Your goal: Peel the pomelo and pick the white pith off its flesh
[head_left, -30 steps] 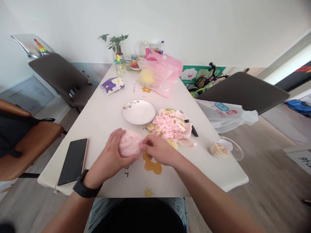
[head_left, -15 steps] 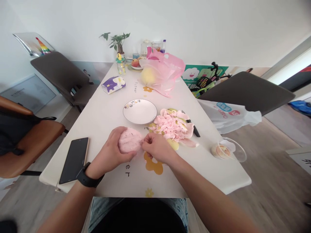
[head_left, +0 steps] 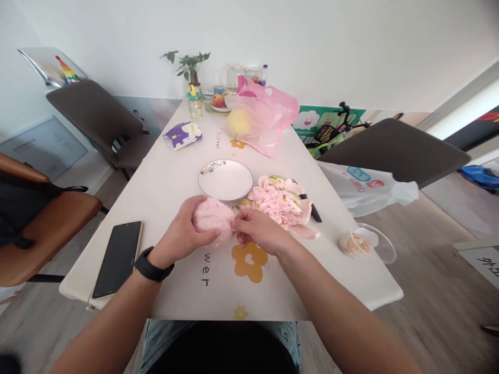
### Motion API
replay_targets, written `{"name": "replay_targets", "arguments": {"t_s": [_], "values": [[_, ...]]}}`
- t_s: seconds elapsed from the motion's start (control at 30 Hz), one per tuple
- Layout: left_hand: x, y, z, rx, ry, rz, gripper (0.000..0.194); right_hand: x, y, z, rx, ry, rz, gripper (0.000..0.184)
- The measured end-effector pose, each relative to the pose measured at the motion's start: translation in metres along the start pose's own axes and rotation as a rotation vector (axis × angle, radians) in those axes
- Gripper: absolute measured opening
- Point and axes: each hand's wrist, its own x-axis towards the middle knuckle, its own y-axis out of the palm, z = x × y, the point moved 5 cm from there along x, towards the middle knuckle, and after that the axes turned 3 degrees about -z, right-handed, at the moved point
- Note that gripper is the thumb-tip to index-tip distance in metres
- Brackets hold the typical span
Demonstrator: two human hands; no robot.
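1. While the left grip (head_left: 177,234) cupped the pink pomelo (head_left: 213,221) from the left and beneath, the fingers wrapped its far side and the fruit sat clear above the tabletop (head_left: 163,208), near the table's middle. It looked like a firm, clenched hold.
2. Right grip (head_left: 253,231) was gathered in a pinch at the fruit's right side, fingertips (head_left: 235,224) on the pink surface. Whether a shred of pith was caught between them was too small to tell.
3. Technique, as a judgement: the cradling hand looked well placed, since it spread the load across the palm. Shallow pinches close to the surface and slow, low-angle pulls would suit this soft pith better than hard squeezes, which could bruise the flesh.
4. A heap of pink-and-yellow peel (head_left: 278,202) lay just right of and beyond the hands, touching neither. A black-handled knife (head_left: 314,212) lay at its right edge.
5. A white plate (head_left: 225,179) stood just beyond the fruit, with nothing on it that I could see.
6. Left of the hands lay a black smartphone (head_left: 117,259). A black watch (head_left: 154,265) sat on the left wrist.
7. Farther off, a pink plastic bag (head_left: 268,111) held a yellow fruit (head_left: 239,123). A clear plastic lid (head_left: 374,243) sat near the right edge.
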Motion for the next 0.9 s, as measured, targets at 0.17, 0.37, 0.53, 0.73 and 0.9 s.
{"name": "replay_targets", "arguments": {"t_s": [0.17, 0.37, 0.53, 0.73, 0.9], "values": [[-0.003, 0.004, -0.004, 0.042, 0.151, -0.031, 0.073, -0.001, -0.001, -0.003, -0.248, -0.013, -0.135, 0.017], [-0.003, 0.002, -0.001, 0.024, 0.148, -0.023, 0.074, -0.002, 0.001, 0.006, -0.459, -0.079, -0.259, 0.018], [-0.003, 0.001, 0.001, 0.014, 0.152, -0.019, 0.073, -0.004, 0.001, -0.001, -0.477, 0.013, -0.195, 0.014], [-0.002, 0.004, -0.001, 0.026, 0.200, -0.003, 0.075, -0.007, 0.003, 0.012, -0.585, 0.011, -0.134, 0.018], [-0.003, 0.003, 0.001, -0.001, 0.168, -0.008, 0.074, -0.004, 0.004, 0.018, -0.676, -0.077, -0.152, 0.017]]}}
